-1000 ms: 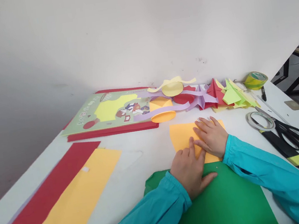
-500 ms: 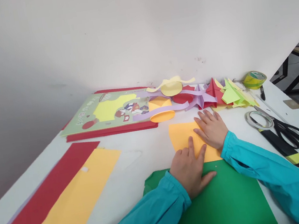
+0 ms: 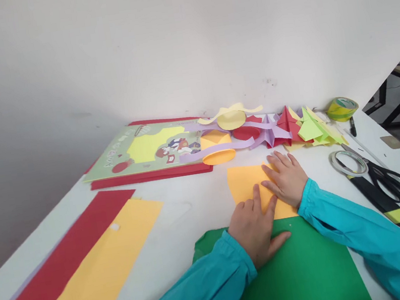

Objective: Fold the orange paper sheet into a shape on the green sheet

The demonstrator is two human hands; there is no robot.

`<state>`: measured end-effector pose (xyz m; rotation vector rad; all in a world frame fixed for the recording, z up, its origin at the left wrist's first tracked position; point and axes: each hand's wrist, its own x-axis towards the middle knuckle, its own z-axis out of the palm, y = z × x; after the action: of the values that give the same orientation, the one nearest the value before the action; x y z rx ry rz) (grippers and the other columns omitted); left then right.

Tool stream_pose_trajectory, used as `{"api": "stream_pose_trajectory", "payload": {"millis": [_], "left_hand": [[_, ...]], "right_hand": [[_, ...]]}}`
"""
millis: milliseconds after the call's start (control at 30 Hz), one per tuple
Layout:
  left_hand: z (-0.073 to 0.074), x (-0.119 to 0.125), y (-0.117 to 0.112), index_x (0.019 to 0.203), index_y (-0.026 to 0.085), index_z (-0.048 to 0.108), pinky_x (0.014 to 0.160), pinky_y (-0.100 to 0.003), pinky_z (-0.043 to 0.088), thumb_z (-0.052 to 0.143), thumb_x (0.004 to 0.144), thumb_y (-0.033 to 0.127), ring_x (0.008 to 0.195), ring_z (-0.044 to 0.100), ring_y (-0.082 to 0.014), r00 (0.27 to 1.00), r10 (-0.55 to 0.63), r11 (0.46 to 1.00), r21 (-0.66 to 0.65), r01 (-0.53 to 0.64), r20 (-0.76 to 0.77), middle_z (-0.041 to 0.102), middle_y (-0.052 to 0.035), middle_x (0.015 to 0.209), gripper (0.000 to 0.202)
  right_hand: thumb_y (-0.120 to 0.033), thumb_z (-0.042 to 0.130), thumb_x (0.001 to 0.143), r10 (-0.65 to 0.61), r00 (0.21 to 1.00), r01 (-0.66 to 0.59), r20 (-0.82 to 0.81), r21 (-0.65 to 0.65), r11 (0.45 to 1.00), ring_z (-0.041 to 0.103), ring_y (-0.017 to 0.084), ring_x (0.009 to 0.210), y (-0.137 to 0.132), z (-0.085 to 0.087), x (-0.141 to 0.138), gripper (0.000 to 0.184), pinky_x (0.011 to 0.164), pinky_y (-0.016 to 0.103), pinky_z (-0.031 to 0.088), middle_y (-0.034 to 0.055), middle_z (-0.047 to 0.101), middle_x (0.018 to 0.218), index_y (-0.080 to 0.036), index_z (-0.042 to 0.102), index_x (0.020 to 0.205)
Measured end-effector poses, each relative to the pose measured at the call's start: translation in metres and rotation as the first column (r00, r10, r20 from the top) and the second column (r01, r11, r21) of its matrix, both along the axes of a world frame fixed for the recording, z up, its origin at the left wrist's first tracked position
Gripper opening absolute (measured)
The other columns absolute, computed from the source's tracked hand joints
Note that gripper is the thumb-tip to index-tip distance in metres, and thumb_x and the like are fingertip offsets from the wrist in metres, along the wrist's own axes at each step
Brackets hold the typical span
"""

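Note:
An orange sheet of paper [image 3: 241, 183] lies flat on the white table, with its near edge against a large green sheet [image 3: 300, 270]. My left hand [image 3: 255, 232] rests over the edge where the two meet. Its index finger stretches onto the orange paper, while its thumb points right over the green sheet. On the orange paper's right side lies my right hand [image 3: 287, 179], fingers spread and pressed down. Neither hand grasps anything. Part of the orange paper is hidden under the hands.
Red [image 3: 67, 265] and pale orange [image 3: 100, 265] paper strips lie at left. Behind are a printed pad [image 3: 110, 156], curled paper shapes [image 3: 231, 118] and folded paper pieces [image 3: 289, 126]. Clear tape [image 3: 331, 160], black scissors [image 3: 396, 181], a cutter [image 3: 376, 201] and yellow-green tape [image 3: 342, 108] are at right.
The fingers of my right hand have shifted slightly on the orange paper. My left hand stays in place. The whole view has moved a little.

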<state>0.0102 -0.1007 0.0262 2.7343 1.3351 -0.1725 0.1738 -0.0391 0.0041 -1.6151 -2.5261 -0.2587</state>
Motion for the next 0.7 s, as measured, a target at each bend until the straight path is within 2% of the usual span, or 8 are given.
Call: {"api": "stream_pose_trajectory", "payload": {"millis": [300, 533, 700], "left_hand": [[-0.003, -0.001, -0.001, 0.144, 0.018, 0.039, 0.078, -0.046, 0.047, 0.046, 0.085, 0.064, 0.098, 0.062, -0.0369, 1.0, -0.009, 1.0, 0.021, 0.009, 0.01, 0.04, -0.0298, 0.143, 0.076], [-0.006, -0.001, -0.002, 0.139, 0.017, 0.046, 0.078, -0.045, 0.047, 0.048, 0.084, 0.064, 0.097, 0.062, -0.0356, 0.999, 0.0, 0.999, 0.038, -0.002, 0.032, 0.04, -0.0281, 0.143, 0.072], [-0.005, -0.002, -0.002, 0.141, 0.018, 0.043, 0.077, -0.045, 0.047, 0.048, 0.084, 0.064, 0.096, 0.063, -0.0355, 0.998, 0.0, 0.999, 0.036, -0.002, 0.059, 0.039, -0.0275, 0.145, 0.073]], "right_hand": [[-0.043, 0.047, 0.094, 0.041, 0.999, -0.04, -0.031, 0.046, 0.998, 0.037, 0.035, 0.133, -0.012, -0.006, 0.009, 0.042, 0.106, 0.057, 0.029, 0.0165, 0.051, 0.139, -0.017, 0.062, 0.125], [-0.039, 0.05, 0.093, 0.128, 0.989, -0.121, -0.068, 0.099, 0.988, 0.04, 0.034, 0.132, -0.035, -0.011, 0.017, 0.038, 0.105, 0.055, 0.03, 0.016, 0.055, 0.134, -0.019, 0.064, 0.121], [-0.042, 0.049, 0.093, 0.159, 0.979, -0.144, -0.129, 0.121, 0.982, 0.041, 0.031, 0.131, -0.053, -0.013, 0.023, 0.037, 0.107, 0.053, 0.031, 0.0141, 0.058, 0.132, -0.02, 0.067, 0.116]]}}
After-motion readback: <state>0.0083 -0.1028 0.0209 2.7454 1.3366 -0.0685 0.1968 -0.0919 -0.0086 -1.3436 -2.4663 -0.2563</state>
